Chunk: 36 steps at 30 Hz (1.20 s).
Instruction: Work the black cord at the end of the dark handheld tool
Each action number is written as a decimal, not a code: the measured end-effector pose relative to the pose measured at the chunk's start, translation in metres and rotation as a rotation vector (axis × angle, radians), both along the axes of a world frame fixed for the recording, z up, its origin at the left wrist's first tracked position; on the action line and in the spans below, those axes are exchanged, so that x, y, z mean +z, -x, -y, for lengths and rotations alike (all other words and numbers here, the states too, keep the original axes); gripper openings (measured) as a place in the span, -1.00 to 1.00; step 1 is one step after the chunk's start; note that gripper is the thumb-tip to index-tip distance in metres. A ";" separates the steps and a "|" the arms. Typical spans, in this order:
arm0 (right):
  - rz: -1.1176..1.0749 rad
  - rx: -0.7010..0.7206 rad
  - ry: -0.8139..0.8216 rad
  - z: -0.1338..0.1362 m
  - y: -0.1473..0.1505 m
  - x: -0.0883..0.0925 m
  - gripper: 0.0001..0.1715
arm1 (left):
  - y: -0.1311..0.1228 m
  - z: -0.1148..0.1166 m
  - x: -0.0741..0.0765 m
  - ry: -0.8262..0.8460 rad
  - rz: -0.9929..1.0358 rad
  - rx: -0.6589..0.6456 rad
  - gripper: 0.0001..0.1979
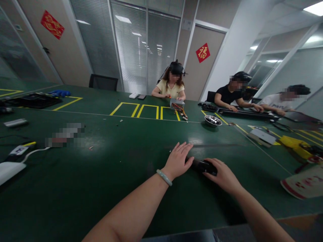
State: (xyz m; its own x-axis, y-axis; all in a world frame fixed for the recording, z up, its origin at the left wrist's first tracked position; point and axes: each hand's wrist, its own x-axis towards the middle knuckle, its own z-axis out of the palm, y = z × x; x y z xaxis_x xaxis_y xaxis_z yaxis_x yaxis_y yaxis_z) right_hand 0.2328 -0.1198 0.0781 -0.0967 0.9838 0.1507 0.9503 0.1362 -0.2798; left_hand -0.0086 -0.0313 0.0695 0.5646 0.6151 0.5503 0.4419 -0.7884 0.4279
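A glossy black elongated object (205,166) lies low over the green table in front of me; its exact kind cannot be made out. My right hand (224,174) is closed around its right end, thumb on the near side and fingers over the far side. My left hand (178,159), with a pale green bangle (164,177) at the wrist, rests palm down at the object's left end. Its fingers are stretched out and its thumb touches or nearly touches the object. What lies under that palm is hidden.
A metal bowl (213,121) stands beyond my hands, a paper cup (304,183) at the right. A white box (262,137) and yellow item (295,147) lie right. Across the table (121,188), a person handles a grey wired box (176,103); two people work farther right.
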 end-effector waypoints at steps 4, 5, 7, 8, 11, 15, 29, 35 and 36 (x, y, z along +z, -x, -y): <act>-0.081 0.175 -0.029 -0.043 0.044 -0.009 -0.36 | -0.002 0.001 -0.002 -0.024 -0.002 -0.038 -0.50; -0.094 0.205 -0.042 -0.053 0.052 -0.013 -0.33 | -0.002 0.001 -0.004 -0.022 0.000 -0.030 -0.50; -0.119 0.255 -0.059 -0.071 0.065 -0.021 -0.28 | -0.002 -0.001 -0.006 -0.017 0.007 -0.004 -0.52; -0.135 0.278 -0.064 -0.078 0.070 -0.025 -0.28 | -0.002 -0.002 -0.008 -0.014 0.012 0.015 -0.53; -0.190 0.334 -0.055 -0.095 0.080 -0.031 -0.34 | -0.002 -0.006 -0.011 0.005 0.019 0.089 -0.56; -0.202 0.339 -0.005 -0.101 0.084 -0.027 -0.31 | -0.003 -0.009 -0.014 0.024 -0.005 0.163 -0.54; 0.007 -0.134 0.442 0.011 -0.017 0.016 -0.28 | 0.000 -0.004 -0.012 0.009 -0.227 -0.005 -0.60; -0.008 -0.144 0.331 0.025 0.008 0.010 -0.54 | -0.001 -0.003 -0.007 0.017 -0.228 0.013 -0.67; 0.004 -0.148 0.306 0.024 0.013 0.010 -0.60 | -0.001 -0.003 -0.007 0.020 -0.229 0.018 -0.67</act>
State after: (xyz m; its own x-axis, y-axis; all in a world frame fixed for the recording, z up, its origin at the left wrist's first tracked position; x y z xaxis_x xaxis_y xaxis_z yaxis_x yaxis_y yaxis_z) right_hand 0.2200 -0.1439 0.0878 0.0510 0.9867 -0.1541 0.9548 -0.0934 -0.2823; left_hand -0.0072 -0.0283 0.0627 0.6620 0.6357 0.3970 0.5434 -0.7719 0.3300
